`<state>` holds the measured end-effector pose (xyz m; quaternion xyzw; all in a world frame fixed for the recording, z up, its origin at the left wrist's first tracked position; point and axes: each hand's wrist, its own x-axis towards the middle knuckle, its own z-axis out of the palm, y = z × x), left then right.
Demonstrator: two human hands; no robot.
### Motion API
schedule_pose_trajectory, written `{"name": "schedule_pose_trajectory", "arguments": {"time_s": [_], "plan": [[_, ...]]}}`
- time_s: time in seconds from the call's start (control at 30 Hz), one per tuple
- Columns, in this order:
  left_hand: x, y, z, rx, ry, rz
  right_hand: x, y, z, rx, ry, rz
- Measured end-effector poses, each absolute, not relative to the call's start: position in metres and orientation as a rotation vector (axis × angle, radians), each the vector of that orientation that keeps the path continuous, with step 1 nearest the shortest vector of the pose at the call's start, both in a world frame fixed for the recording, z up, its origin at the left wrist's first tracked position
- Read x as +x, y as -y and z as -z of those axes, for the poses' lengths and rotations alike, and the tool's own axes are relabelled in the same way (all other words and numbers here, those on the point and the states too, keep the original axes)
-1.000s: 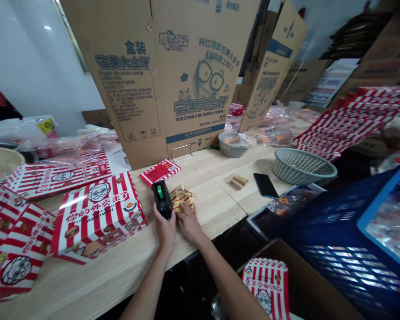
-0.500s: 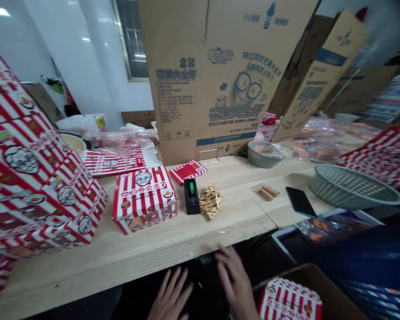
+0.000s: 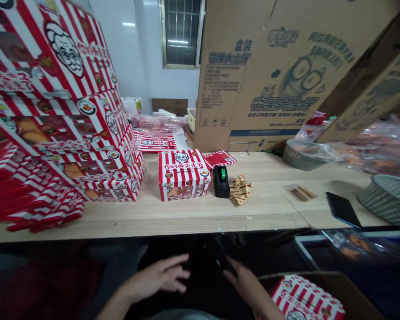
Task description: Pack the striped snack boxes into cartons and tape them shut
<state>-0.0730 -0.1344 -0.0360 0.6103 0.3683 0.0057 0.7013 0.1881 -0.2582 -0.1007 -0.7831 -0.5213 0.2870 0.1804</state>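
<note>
Both hands are empty. The left hand (image 3: 160,279) lies open with its fingers spread flat and pointing to the right. The right hand (image 3: 245,284) is open too, fingers loose and pointing up and left towards the other. They are near each other but do not touch, and both hang in the dark space under the table (image 3: 193,218) edge.

Just right of the right hand, apart from it, a red-and-white striped box (image 3: 305,297) sits in a brown carton (image 3: 356,295). It has broad stripes and small round food pictures. The bottom of the frame cuts off its near part.

Past the hands on the tabletop stand a black tape dispenser (image 3: 222,182) with a green roll and, touching its right side, a crumpled yellow wrapper (image 3: 240,190). Left of the dispenser is a second striped box (image 3: 183,173), and farther left a tall stack of boxes (image 3: 70,133).

The area around the hands is too dark to make out.
</note>
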Motion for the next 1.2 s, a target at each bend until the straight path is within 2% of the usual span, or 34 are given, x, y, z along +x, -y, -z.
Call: {"name": "schedule_pose_trajectory", "arguments": {"time_s": [0.1,0.3,0.43,0.57,0.8,0.9,1.03,1.2], "plan": [[-0.067,0.117,0.015,1.446,-0.727,-0.081,0.198,0.227,0.068,-2.106,1.497,-0.584],[-0.115,0.103,0.027,1.653,-1.154,-0.219,0.201,0.179,0.046,-1.835,1.526,-0.278],[-0.17,0.091,0.041,1.57,-1.545,-0.654,0.19,0.138,0.045,-1.648,1.603,0.009],[-0.226,0.077,0.023,1.445,-1.865,-1.025,0.175,0.085,0.038,-1.587,1.519,0.341],[-0.255,0.069,-0.032,1.154,-2.158,-1.58,0.162,0.016,0.032,-1.814,1.349,0.289],[-0.226,0.064,-0.022,1.187,-2.089,-1.516,0.142,-0.002,0.034,-1.83,1.33,0.307],[-0.16,0.045,-0.006,1.435,-1.728,-1.306,0.114,-0.022,0.034,-1.855,1.284,0.282],[-0.083,-0.019,-0.039,1.887,-1.392,-1.186,0.114,-0.006,0.037,-1.831,1.257,0.246]]}}
